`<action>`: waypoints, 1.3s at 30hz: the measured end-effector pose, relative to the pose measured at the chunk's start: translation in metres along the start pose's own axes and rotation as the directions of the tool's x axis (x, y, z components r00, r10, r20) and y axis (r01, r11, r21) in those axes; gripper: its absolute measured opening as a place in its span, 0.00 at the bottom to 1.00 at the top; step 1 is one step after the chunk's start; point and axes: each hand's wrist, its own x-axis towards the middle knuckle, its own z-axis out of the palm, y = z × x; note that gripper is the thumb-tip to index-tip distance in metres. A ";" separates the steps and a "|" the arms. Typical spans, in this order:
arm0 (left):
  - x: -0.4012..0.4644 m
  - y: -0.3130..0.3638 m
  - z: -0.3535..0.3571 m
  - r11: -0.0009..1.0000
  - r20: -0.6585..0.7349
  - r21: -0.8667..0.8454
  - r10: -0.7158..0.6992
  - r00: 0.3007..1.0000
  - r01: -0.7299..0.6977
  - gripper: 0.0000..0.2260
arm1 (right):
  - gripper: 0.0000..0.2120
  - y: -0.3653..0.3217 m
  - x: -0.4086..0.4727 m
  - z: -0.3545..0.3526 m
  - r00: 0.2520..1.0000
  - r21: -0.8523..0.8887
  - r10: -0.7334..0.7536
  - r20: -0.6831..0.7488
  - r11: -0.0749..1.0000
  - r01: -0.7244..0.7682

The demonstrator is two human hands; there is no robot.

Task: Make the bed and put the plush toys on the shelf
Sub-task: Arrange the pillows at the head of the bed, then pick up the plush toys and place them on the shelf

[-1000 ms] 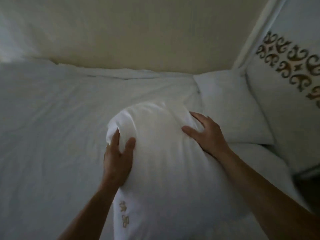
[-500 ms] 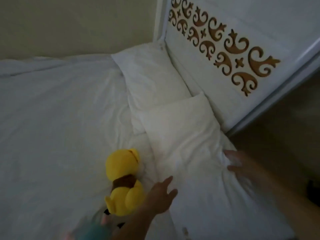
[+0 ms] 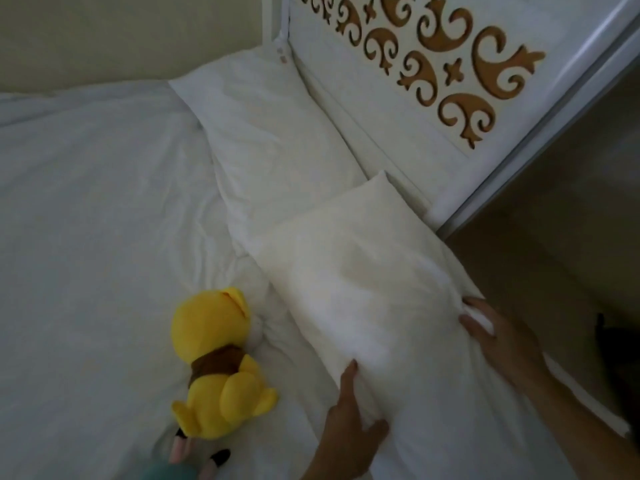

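A white pillow (image 3: 363, 282) lies on the bed (image 3: 97, 209) by the headboard, partly overlapping a second white pillow (image 3: 270, 133) in the far corner. My left hand (image 3: 349, 420) presses on the near pillow's left edge with straight fingers and the thumb spread. On that pillow's right edge, my right hand (image 3: 498, 337) has its fingers curled round a fold of the fabric. A yellow plush toy (image 3: 218, 362) with a brown band lies face down on the sheet, left of my left hand. Below it, part of a teal and pink plush toy (image 3: 180, 462) shows at the frame's bottom edge.
The white headboard (image 3: 408, 133) with brown scroll cut-outs runs along the upper right. A beige wall (image 3: 121, 32) borders the bed's far side. To the right of the bed is dim floor (image 3: 561, 244), with a dark object (image 3: 609, 355) at the right edge.
A second ago both hands carried the pillow above the bed. It now lies by the headboard. My left hand has come onto its left edge and my right hand has taken hold of its right edge.
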 end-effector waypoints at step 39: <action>0.057 0.020 -0.175 0.265 -0.014 0.962 0.293 0.956 -0.067 0.30 | 0.32 -0.036 -0.127 0.118 0.977 -0.210 0.177 -0.122 0.957 -0.200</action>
